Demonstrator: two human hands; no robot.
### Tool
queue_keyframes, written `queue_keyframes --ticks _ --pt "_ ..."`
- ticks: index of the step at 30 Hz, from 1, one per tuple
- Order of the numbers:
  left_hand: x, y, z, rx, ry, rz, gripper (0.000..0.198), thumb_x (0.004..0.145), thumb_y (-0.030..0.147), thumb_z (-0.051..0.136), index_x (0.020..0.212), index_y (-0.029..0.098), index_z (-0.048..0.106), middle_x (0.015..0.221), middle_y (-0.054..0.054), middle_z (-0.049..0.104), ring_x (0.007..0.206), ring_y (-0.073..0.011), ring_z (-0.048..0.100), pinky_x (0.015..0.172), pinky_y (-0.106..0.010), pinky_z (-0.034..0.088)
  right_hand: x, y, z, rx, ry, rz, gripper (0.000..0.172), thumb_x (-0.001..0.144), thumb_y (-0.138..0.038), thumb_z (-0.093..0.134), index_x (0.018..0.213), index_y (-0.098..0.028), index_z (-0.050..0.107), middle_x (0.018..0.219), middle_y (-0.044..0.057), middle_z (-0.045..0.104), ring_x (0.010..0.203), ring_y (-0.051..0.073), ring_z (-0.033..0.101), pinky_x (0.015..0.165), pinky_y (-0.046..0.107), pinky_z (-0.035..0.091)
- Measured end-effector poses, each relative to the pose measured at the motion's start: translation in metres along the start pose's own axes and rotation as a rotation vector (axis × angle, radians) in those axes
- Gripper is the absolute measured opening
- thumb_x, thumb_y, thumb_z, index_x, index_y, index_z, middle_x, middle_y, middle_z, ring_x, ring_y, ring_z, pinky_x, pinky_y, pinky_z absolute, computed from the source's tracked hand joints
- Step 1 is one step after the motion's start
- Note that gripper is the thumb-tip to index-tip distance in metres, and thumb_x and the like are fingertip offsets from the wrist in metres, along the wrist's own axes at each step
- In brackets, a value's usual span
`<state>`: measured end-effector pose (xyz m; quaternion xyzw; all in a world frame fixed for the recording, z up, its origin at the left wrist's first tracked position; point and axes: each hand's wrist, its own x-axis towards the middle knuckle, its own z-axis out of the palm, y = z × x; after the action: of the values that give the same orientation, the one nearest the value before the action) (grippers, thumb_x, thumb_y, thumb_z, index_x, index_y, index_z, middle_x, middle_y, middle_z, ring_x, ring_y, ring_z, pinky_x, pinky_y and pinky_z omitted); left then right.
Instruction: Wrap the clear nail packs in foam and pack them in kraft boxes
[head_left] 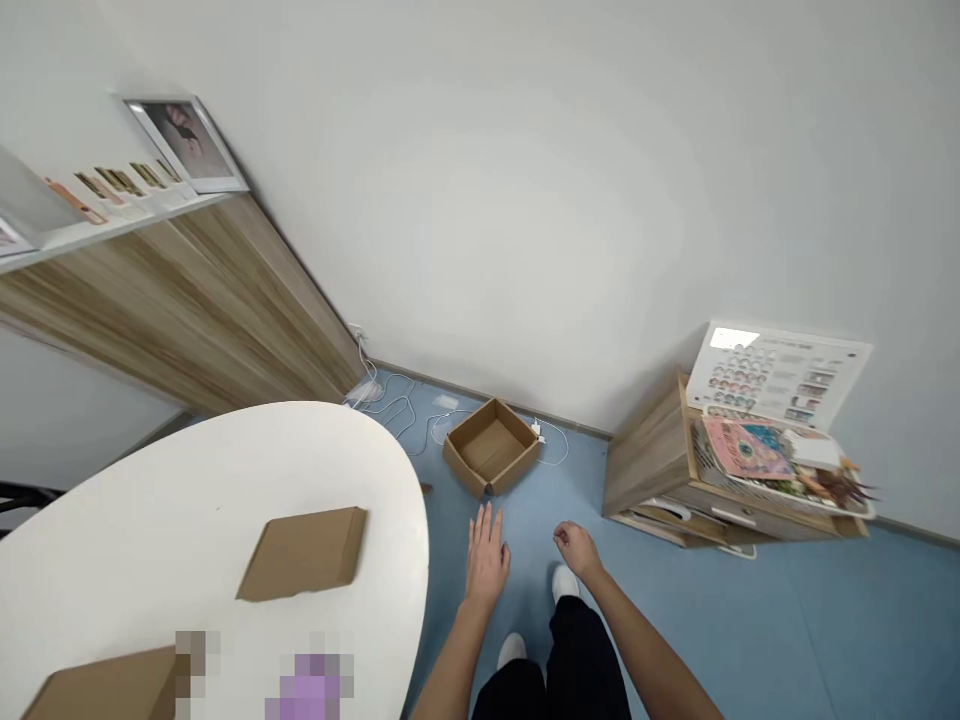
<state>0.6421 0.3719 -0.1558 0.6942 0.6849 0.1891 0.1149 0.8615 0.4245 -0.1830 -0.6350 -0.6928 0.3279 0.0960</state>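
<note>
My left hand reaches out over the blue floor with its fingers stretched and nothing in it. Just beyond its fingertips an open brown cardboard box stands on the floor near the wall, with no contents showing. To the right, my right hand is held with its fingers curled together. Nothing shows sticking out of it, and its palm faces away from view. Neither hand appears to touch the box.
A white rounded table on the left bears a flat cardboard box and another cardboard box. White cables lie by the wall. At right stands a wooden cabinet with a filled white basket.
</note>
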Motion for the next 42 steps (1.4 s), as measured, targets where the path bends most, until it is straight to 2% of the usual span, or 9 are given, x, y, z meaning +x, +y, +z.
queue_keyframes --ticks 6,10,14,19,21,24,29,34,42 --pt "0.073 -0.062 0.192 -0.017 -0.015 -0.25 0.06 0.083 0.016 0.042 0.143 0.016 0.038 0.148 -0.015 0.043 0.142 -0.0301 0.031 0.114 -0.058 0.025 0.158 0.089 0.062 -0.186 -0.038 -0.164 0.025 0.08 -0.015 0.057 0.101 -0.021 0.069 0.105 0.009 0.068 0.103 0.024 0.062 0.09 0.033 0.046" --pt "0.117 -0.114 0.294 -0.001 -0.035 -0.263 0.065 0.08 0.014 0.044 0.144 0.016 0.036 0.147 -0.015 0.045 0.142 -0.0307 0.031 0.114 -0.057 0.026 0.253 0.137 0.125 -0.268 -0.055 -0.276 0.042 0.077 -0.014 0.058 0.118 -0.021 0.064 0.122 0.012 0.063 0.115 0.028 0.056 0.098 0.04 0.043" --pt "0.148 -0.159 0.357 0.042 -0.081 -0.291 0.069 0.074 0.01 0.049 0.142 0.016 0.04 0.144 -0.017 0.047 0.14 -0.0333 0.035 0.113 -0.057 0.026 0.324 0.163 0.183 -0.28 -0.034 -0.432 0.063 0.073 -0.006 0.054 0.134 -0.019 0.053 0.144 0.013 0.048 0.135 0.028 0.039 0.112 0.044 0.028" --pt "0.168 -0.193 0.39 0.125 -0.019 -0.271 0.048 0.079 0.01 0.047 0.125 0.019 0.055 0.108 -0.01 0.065 0.113 -0.0271 0.059 0.116 -0.055 0.017 0.378 0.169 0.228 -0.324 0.016 -0.61 0.065 0.071 0.002 0.047 0.133 -0.017 0.052 0.142 0.013 0.05 0.139 0.027 0.033 0.118 0.052 0.009" --pt "0.17 -0.198 0.392 0.142 -0.023 -0.269 0.032 0.082 0.009 0.045 0.105 0.021 0.063 0.093 -0.004 0.065 0.098 -0.0235 0.063 0.117 -0.054 0.017 0.387 0.165 0.233 -0.398 0.022 -0.625 0.052 0.076 0.002 0.044 0.121 -0.019 0.06 0.128 0.013 0.06 0.13 0.027 0.044 0.117 0.053 0.011" --pt "0.163 -0.198 0.385 0.102 -0.051 -0.245 0.024 0.084 0.009 0.043 0.084 0.023 0.063 0.084 -0.002 0.064 0.089 -0.0212 0.064 0.115 -0.051 0.023 0.388 0.157 0.227 -0.48 -0.057 -0.63 0.035 0.083 0.0 0.042 0.098 -0.019 0.067 0.104 0.013 0.068 0.107 0.025 0.058 0.108 0.045 0.029" --pt "0.132 -0.175 0.343 0.064 -0.098 -0.198 0.026 0.083 0.008 0.042 0.081 0.023 0.062 0.082 -0.001 0.065 0.088 -0.0197 0.064 0.112 -0.048 0.032 0.345 0.14 0.192 -0.585 -0.19 -0.672 0.026 0.085 -0.001 0.047 0.091 -0.017 0.067 0.096 0.013 0.069 0.094 0.024 0.062 0.082 0.033 0.042" --pt "0.09 -0.113 0.258 0.057 -0.215 -0.153 0.027 0.08 0.006 0.041 0.083 0.021 0.062 0.084 -0.002 0.067 0.088 -0.0196 0.065 0.108 -0.047 0.037 0.246 0.116 0.122 -0.6 -0.229 -0.62 0.024 0.088 -0.005 0.047 0.092 -0.017 0.067 0.097 0.012 0.069 0.095 0.024 0.062 0.08 0.033 0.04" --pt "-0.003 -0.001 0.084 -0.001 -0.304 -0.013 0.028 0.078 0.002 0.04 0.075 0.022 0.059 0.077 0.0 0.064 0.08 -0.0176 0.065 0.115 -0.047 0.031 0.022 0.052 0.008 -0.549 -0.205 -0.364 0.024 0.088 -0.008 0.046 0.093 -0.019 0.066 0.1 0.01 0.068 0.098 0.024 0.06 0.082 0.033 0.04"
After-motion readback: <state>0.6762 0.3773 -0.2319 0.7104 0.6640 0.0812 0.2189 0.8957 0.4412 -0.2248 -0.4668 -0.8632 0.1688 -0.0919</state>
